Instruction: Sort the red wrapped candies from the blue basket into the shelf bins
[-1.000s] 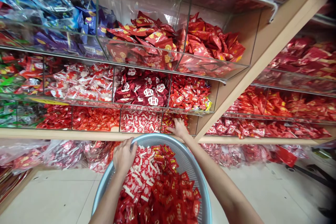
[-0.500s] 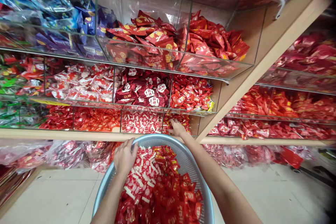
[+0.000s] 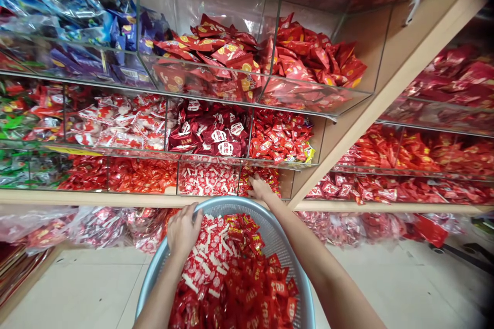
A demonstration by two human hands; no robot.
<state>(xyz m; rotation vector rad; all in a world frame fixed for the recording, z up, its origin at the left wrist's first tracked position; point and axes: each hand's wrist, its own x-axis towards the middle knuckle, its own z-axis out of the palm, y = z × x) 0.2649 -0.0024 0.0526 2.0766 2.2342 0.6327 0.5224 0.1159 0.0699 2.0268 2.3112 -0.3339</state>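
Note:
A blue-grey perforated plastic basket (image 3: 304, 288) stands in front of me, with white-and-red candies (image 3: 208, 252), red-and-yellow ones and larger red-wrapped candies (image 3: 258, 288) in separate heaps. My left hand (image 3: 183, 231) is closed over the basket's left far rim, its fingers partly hidden. Beyond the far rim, my right hand (image 3: 260, 187) reaches into the lowest shelf bin at the right end. Its thumb and forefinger are apart among small red-and-gold candies (image 3: 270, 175); the other fingers are mostly hidden. White-and-red candies (image 3: 210, 179) fill the neighbouring bin.
Clear-fronted bins hold maroon packets (image 3: 216, 131), red packets (image 3: 227, 51) and blue packets (image 3: 85, 15). A slanting wooden panel (image 3: 347, 128) divides this shelf from another on the right. Bagged sweets (image 3: 100, 226) lie beneath the bottom ledge. Pale floor tiles (image 3: 92, 282) surround the basket.
My right hand has shifted very slightly within the bin. My left hand, the basket and its candies look unchanged.

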